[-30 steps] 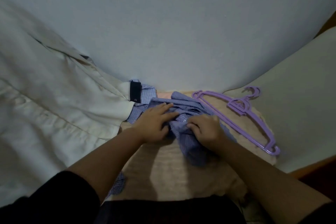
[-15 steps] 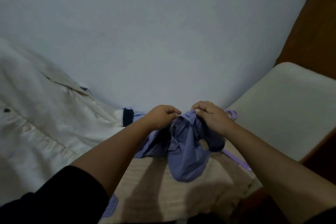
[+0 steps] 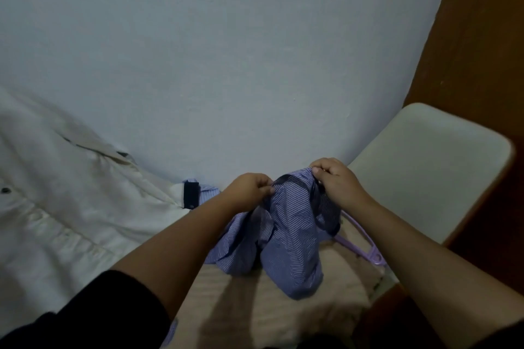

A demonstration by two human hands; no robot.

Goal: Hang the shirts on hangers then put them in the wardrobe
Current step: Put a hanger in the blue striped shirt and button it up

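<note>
Pinching the top edge of a blue striped shirt (image 3: 295,235), both hands meet just below the centre of the frame. The left hand (image 3: 249,191) has its fingers curled and grips the cloth at its left side, and the right hand (image 3: 334,181) grips it a little higher, at the right side, with thumb and fingers closed on the fabric. The shirt hangs down between the two forearms, bunched in folds, and its lower end rests on a beige cloth (image 3: 269,306) in the lower centre of the frame. A purple hanger (image 3: 365,248) lies on this beige cloth just right of the shirt; the shirt and the right forearm cover most of it. Left of the left wrist, a second blue garment (image 3: 205,193) with a dark label lies partly under a white shirt (image 3: 71,207), which fills the left side of the frame. A pale cushion (image 3: 431,164) is at the right, with brown wood (image 3: 482,51) above it, and a light wall (image 3: 226,51) takes the whole upper part.
</note>
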